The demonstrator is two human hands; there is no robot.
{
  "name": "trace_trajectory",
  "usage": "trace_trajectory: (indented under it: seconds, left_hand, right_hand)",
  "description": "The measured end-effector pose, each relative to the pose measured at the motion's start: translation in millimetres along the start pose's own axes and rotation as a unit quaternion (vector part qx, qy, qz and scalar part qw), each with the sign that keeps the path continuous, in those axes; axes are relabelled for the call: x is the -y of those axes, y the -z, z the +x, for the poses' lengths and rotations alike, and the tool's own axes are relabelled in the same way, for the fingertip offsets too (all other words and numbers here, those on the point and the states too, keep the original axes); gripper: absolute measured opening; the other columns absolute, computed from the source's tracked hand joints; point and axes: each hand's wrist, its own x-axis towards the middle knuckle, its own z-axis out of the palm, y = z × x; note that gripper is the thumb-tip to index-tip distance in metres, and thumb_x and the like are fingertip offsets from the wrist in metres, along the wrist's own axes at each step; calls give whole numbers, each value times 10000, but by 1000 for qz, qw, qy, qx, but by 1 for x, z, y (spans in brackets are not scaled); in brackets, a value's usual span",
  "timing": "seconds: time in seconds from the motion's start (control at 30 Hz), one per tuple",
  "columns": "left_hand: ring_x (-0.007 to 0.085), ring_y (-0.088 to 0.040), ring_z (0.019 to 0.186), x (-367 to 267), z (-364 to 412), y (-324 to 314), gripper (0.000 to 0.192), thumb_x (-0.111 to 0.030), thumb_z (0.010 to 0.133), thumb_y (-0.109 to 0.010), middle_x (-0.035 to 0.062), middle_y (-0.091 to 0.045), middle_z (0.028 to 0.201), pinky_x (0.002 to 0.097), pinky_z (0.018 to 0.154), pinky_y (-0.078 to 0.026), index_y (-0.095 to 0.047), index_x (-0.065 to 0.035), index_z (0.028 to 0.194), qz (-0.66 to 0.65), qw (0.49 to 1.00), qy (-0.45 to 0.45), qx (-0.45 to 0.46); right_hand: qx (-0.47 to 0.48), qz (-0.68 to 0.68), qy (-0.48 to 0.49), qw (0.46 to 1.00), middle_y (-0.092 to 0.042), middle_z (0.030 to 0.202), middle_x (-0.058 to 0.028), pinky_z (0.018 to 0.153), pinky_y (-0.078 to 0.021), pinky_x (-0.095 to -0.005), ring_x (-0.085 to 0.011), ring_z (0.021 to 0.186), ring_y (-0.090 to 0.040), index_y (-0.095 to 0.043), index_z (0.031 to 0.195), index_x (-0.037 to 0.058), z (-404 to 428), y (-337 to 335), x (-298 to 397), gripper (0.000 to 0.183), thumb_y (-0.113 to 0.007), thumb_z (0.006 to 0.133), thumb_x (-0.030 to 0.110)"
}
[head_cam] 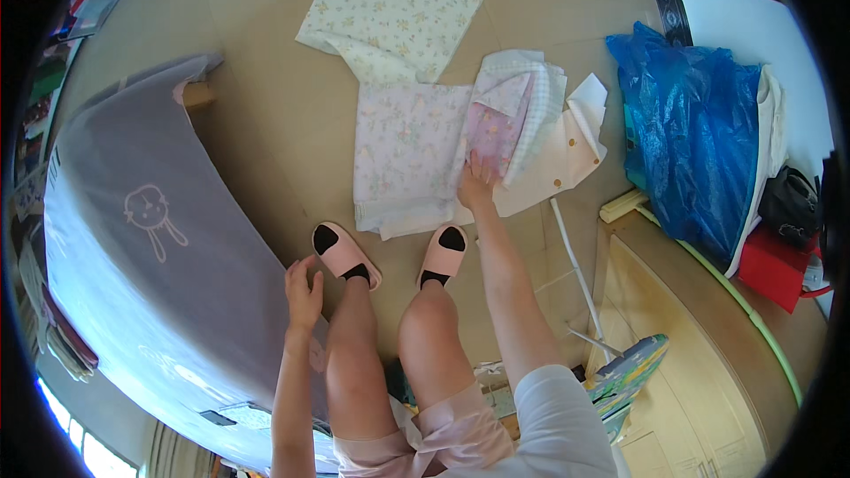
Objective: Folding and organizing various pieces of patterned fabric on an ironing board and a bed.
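Several folded fabric pieces lie on the tiled floor before my feet. My right hand (477,180) rests with spread fingers on a pink patterned cloth (495,129); whether it grips the fabric is not clear. This cloth lies among pale and checked folds, on a cream fabric with brown dots (558,162). Left of it is a folded pale floral cloth (408,146), touching a cream cloth with yellow flowers (412,6) farther out. My left hand (304,292) hangs empty beside the bed's edge, fingers apart, left of my pink slippers (345,253).
A bed with a grey rabbit-print cover (199,199) fills the left side. At right stand a blue plastic bag (690,139), a red bag (773,265), a black bag (790,206) and a wooden cabinet (684,345). A white metal leg (576,265) slants near my right arm.
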Motion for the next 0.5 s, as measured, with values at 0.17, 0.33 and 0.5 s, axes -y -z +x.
trace_trajectory:
  seconds: [0.17, 0.33, 0.5]
  left_hand:
    - [328, -452, 1056, -32, -14, 46, 299, -122, 806, -539, 160, -546, 1069, 389, 919, -348, -522, -9, 1082, -1, 1000, -22, 9]
    - [239, -511, 978, -131, -66, 90, 338, -208, 837, -534, 158, -547, 1071, 334, 864, -388, -519, -3, 1106, -158, 981, 45, 100]
    - [178, -469, 996, -232, -122, 130, 668, -348, 797, -574, 67, -462, 1181, 313, 835, -395, -279, -41, 1311, -505, 829, 142, 191]
  right_hand:
    - [-116, 361, -121, 917, -559, 1056, -140, 832, -405, -415, -290, 1004, -519, -580, 834, 14, -35, 89, 60, 110, -520, 800, 100]
    - [-201, 520, -70, 827, -602, 827, -142, 708, -452, -316, -271, 773, -585, -598, 846, -5, -163, 274, 113, 105, -548, 763, -47]
    - [-184, 506, 152, 829, -600, 769, -112, 585, -456, -314, -257, 669, -578, -627, 790, 25, -288, 457, 121, 217, -560, 627, -101]
